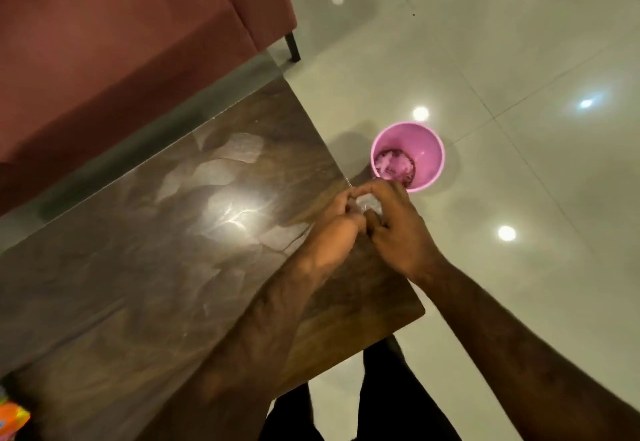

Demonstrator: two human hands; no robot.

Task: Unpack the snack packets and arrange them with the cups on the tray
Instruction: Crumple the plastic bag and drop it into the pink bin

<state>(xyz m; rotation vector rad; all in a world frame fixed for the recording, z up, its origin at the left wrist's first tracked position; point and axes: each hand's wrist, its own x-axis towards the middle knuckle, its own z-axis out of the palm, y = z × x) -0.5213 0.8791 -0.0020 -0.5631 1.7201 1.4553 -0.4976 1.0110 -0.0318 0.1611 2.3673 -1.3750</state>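
Observation:
Both hands meet at the right edge of the dark wooden table (pixel 173 233). My left hand (pixel 334 229) and my right hand (pixel 394 226) are closed together around a small piece of clear crumpled wrapper (pixel 367 205); most of it is hidden by the fingers. Just beyond them, on the floor, stands a pink bin (pixel 426 150) holding scraps of wrapper. At the bottom left corner an orange snack packet (pixel 12 420) is cut off by the frame edge. No cups or tray are in view.
A maroon sofa (pixel 121 42) with a black leg runs along the far side of the table. Glossy pale floor tiles (pixel 519 60) with lamp reflections lie to the right. My dark-trousered legs (pixel 381 406) show below the table corner.

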